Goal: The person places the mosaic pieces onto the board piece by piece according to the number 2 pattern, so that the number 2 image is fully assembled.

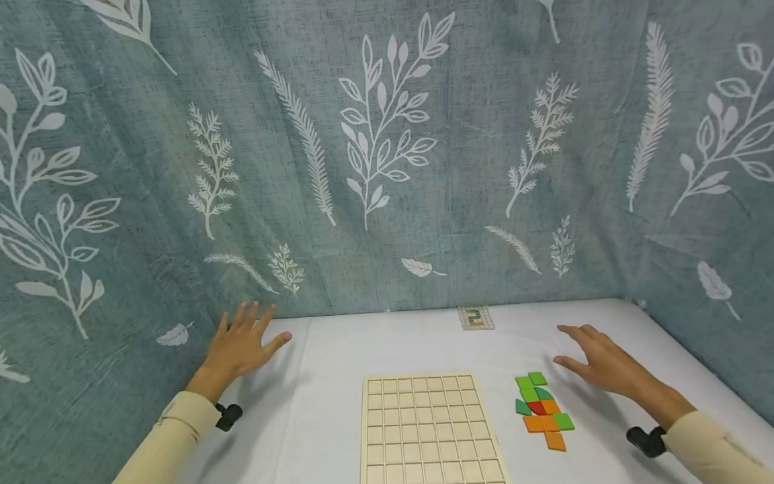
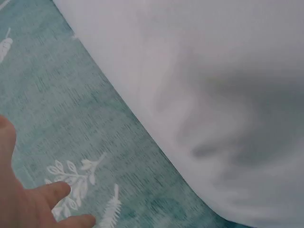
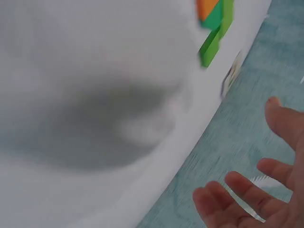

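My left hand hovers over the left side of the white table, fingers spread, holding nothing. On the other side my right hand is raised above the table with its fingers extended and nothing in them. Nearest to it lies a loose cluster of flat tiles: green tiles, orange tiles and a red tile. A cream grid board with bare square cells lies between the hands. In the wrist views, the left fingers and right fingers also touch nothing.
A small card with a coloured grid pattern lies near the table's back edge. The white table meets a blue-green curtain with white leaf prints at the back and sides. Dark wrist cameras sit by both cuffs.
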A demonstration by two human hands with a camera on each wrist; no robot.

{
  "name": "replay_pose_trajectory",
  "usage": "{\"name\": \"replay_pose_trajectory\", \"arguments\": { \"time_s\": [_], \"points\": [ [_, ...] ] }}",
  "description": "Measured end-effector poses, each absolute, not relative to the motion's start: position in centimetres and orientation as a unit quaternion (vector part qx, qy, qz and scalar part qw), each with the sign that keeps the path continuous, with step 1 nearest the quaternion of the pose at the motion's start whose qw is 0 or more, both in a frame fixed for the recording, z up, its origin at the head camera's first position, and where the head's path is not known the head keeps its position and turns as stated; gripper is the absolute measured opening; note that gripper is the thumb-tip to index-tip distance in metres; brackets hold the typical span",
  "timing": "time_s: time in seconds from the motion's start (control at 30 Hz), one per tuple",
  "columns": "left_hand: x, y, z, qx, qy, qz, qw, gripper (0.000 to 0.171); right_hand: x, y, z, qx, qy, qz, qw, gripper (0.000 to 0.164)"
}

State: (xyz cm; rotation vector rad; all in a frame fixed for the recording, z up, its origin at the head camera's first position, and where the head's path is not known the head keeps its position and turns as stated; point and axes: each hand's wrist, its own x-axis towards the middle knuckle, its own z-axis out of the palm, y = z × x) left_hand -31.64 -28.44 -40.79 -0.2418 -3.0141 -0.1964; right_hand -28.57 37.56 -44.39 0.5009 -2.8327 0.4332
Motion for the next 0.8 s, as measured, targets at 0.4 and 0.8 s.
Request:
{"name": "replay_pose_trajectory", "arguments": {
  "time_s": [0.4, 0.8],
  "points": [
    [-29.8, -25.8, -41.7, -0.127, -0.985, -0.061, 0.102, 0.086, -26.6, 32.1, -44.0, 0.197, -0.957, 0.203, 0.060, 0.036],
    [-27.3, -22.5, -43.7, -0.168, -0.974, -0.116, 0.100, 0.069, -25.3, 30.9, -45.3, 0.262, -0.930, 0.259, -0.012, 0.024]
  ]
}}
